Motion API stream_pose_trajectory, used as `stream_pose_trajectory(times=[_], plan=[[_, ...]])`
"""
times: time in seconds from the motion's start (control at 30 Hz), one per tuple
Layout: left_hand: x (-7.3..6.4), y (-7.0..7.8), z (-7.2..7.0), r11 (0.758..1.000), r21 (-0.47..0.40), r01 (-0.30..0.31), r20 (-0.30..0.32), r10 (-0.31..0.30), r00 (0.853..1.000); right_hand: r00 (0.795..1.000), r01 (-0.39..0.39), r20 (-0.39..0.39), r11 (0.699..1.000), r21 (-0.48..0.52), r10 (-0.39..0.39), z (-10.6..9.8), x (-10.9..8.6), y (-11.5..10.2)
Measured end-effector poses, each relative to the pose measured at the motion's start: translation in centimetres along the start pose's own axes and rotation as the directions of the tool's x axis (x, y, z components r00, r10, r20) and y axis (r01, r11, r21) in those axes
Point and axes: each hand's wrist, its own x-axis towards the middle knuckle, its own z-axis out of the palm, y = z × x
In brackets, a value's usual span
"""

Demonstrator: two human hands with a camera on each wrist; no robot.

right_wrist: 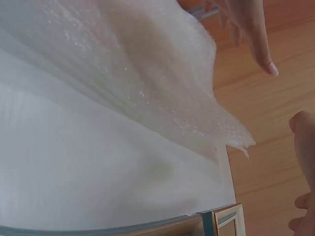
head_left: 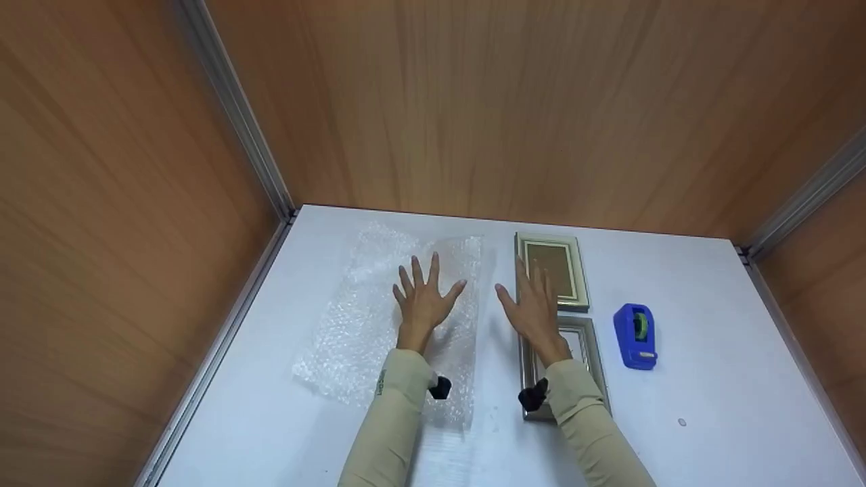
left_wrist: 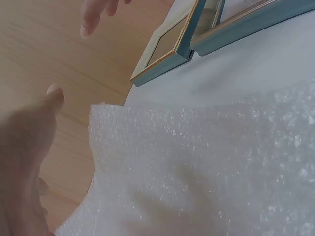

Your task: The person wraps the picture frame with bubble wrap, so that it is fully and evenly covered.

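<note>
A single sheet of clear, bubbly bubble wrap (head_left: 345, 341) is spread on the smooth white table (head_left: 717, 352), left of a cream frame (head_left: 567, 260) with a brown panel and a silvery grey frame (head_left: 595, 352) — two rectangles, lined up one behind the other. One blue tape dispenser (head_left: 632, 352) is set to their right. Two hands are held apart, fingers straight — the left hand (head_left: 425, 303) is raised over the wrap, fingers fanned; the right hand (head_left: 534, 314) is held above the frames, thumb spread.
</note>
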Motion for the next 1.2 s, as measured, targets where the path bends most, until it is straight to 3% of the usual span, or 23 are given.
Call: stream_pose_trajectory(times=[0.13, 0.27, 0.5, 0.77, 1.03, 1.13, 1.2], plan=[[0.3, -0.5, -0.2, 1.000, -0.020, 0.010, -0.040, -0.010, 0.999, 1.000, 0.026, -0.002, 0.984, 0.175, -0.026, 0.3, 0.1, -0.1], [0.6, -1.2, -0.7, 0.998, -0.062, 0.031, -0.062, -0.035, 0.997, 0.999, 0.018, 0.019, 0.947, 0.320, -0.026, 0.5, 0.1, -0.1], [1.0, -3.1, -1.7, 0.989, -0.120, 0.092, -0.116, -0.106, 0.988, 0.993, -0.107, 0.093, 0.883, 0.457, 0.072, 1.1, 0.1, -0.2], [1.2, -6.9, -3.5, 0.970, -0.139, 0.198, -0.121, -0.216, 0.969, 0.969, -0.237, 0.178, 0.835, 0.497, 0.169, 2.4, -0.1, -0.4], [0.6, -10.6, -4.8, 0.939, -0.171, 0.300, -0.054, -0.313, 0.948, 0.919, -0.356, 0.338, 0.800, 0.484, 0.204, 3.8, -0.6, -1.1], [0.3, -11.8, -5.0, 0.928, -0.161, 0.337, -0.017, -0.344, 0.939, 0.898, -0.392, 0.378, 0.799, 0.457, 0.225, 4.1, -1.0, -1.5], [0.1, -12.5, -5.1, 0.921, -0.142, 0.362, 0.006, -0.365, 0.931, 0.896, -0.393, 0.376, 0.813, 0.430, 0.234, 4.3, -1.2, -1.6]])
